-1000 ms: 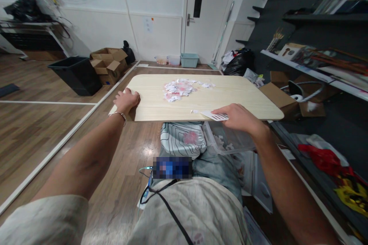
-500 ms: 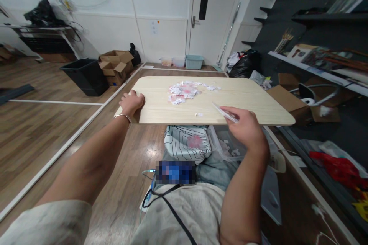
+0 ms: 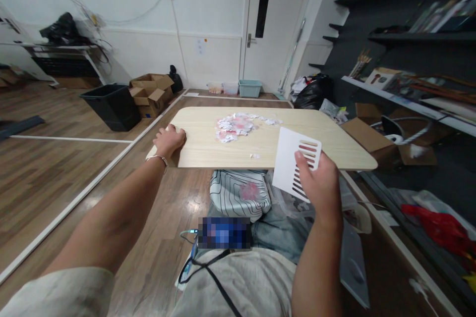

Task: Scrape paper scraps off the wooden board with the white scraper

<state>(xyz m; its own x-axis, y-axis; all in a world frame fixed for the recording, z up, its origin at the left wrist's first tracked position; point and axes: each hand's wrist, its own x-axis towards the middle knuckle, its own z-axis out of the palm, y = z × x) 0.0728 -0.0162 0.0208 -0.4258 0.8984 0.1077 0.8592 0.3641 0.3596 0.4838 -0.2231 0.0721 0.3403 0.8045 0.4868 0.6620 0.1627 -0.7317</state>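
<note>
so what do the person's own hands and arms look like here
Both the left hand and right hand are ungloved. A thin, pale bracelet circles the left wrist, and a loose, light beige sleeve covers the upper left arm. No sleeve shows on the right arm.

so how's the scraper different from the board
The scraper is plain white, while the board is light wood-coloured with grain. The scraper has a row of slots; the board's visible top shows none. The scraper is far smaller than the board. The scraper is held tilted up; the board lies flat. Both are pale, and each has a hand on it: right hand on scraper, left hand on board.
</note>
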